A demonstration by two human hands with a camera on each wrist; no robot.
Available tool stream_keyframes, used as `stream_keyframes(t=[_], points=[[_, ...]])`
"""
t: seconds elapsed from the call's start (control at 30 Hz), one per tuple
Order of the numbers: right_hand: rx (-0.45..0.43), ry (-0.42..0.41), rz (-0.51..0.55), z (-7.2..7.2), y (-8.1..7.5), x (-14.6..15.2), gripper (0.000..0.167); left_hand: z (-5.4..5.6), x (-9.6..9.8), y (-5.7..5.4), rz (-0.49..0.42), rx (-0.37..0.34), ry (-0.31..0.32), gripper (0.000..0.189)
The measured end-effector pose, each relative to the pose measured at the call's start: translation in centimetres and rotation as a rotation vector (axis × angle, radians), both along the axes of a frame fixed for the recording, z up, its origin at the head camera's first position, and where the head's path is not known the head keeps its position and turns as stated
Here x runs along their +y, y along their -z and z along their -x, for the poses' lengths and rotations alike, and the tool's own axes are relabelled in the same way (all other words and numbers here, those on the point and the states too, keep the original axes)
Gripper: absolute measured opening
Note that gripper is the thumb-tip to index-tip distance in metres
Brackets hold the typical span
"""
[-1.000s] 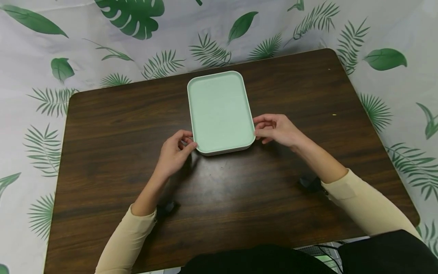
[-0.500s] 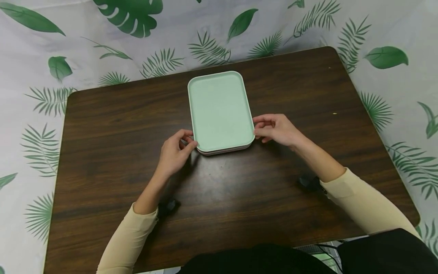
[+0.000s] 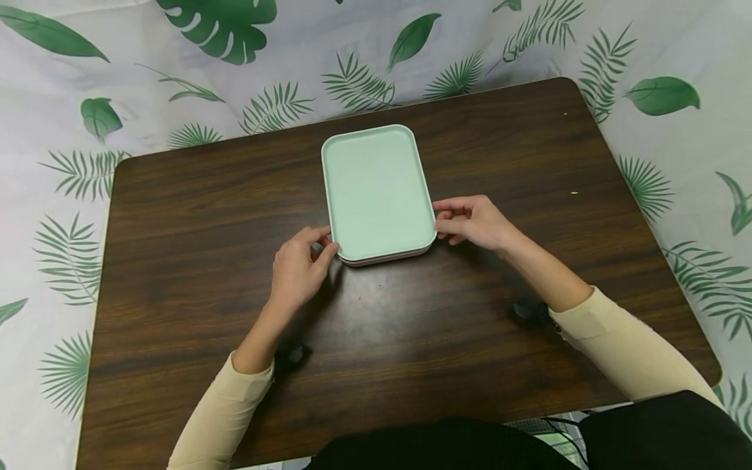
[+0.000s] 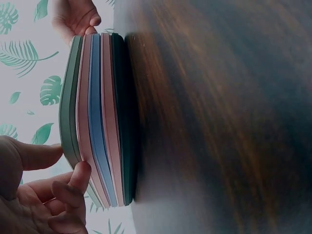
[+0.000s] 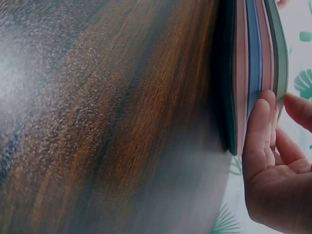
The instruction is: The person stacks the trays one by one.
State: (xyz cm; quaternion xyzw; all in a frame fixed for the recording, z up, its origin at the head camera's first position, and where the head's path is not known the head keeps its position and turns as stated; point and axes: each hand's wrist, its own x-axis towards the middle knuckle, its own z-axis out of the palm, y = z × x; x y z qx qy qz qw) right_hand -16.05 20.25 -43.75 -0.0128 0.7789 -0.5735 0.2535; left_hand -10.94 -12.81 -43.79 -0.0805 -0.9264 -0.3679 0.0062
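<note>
A light green rectangular tray (image 3: pixel 378 189) with rounded corners tops a stack of several trays. Below it in the left wrist view come a pink tray (image 4: pixel 84 97), a blue tray (image 4: pixel 96 107), another pink layer (image 4: pixel 108 97) and a dark green one (image 4: pixel 126 112) against the table. My left hand (image 3: pixel 298 264) pinches the green tray near its front left corner, thumb on the rim and fingers under it. Opposite, my right hand (image 3: pixel 474 222) pinches the right edge, thumb at the rim (image 5: pixel 284 87). Its other fingertips overlap the upper pink and blue edges.
The stack stands on a dark wood-grain table (image 3: pixel 194 215), towards its back edge. A white curtain with green leaves (image 3: pixel 235 98) hangs behind and beside the table. Small black devices (image 3: pixel 294 356) sit at both wrists.
The light green tray's far edge has shifted slightly toward the person, and a pinkish edge shows more clearly beneath its front. Both hands keep nearly the same places.
</note>
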Motion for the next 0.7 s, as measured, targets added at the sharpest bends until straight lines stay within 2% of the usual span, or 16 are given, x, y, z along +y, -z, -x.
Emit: stream_keyframes(t=[0.2, 0.7], points=[[0.009, 0.009, 0.004, 0.03, -0.05, -0.15, 0.043, -0.19, 0.09, 0.06, 0.037, 0.043, -0.004, 0.031], [0.015, 0.025, 0.003, -0.14, 0.09, -0.37, 0.044, -0.48, 0.06, 0.27, 0.05, 0.046, -0.008, 0.033]])
